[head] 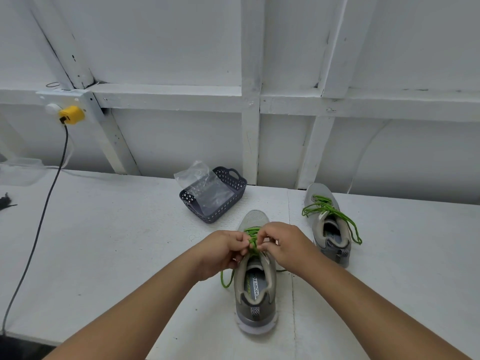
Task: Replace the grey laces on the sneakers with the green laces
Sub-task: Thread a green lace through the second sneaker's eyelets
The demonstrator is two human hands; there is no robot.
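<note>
A grey sneaker [255, 294] stands on the white table in front of me, heel toward me, with a green lace [251, 236] threaded through its eyelets. My left hand [223, 249] and my right hand [287, 245] meet above its tongue, and each pinches the green lace there. A loose loop of that lace hangs down the shoe's left side. A second grey sneaker [328, 224] sits at the right, farther back, with a green lace [335, 213] laced in and its ends trailing loose.
A dark plastic basket [233, 201] holding a clear plastic bag [200, 178] sits just behind the near sneaker. A grey cable [41, 216] runs from a yellow plug [71, 115] on the white wall across the table's left. Something dark [5, 201] lies at the far left edge.
</note>
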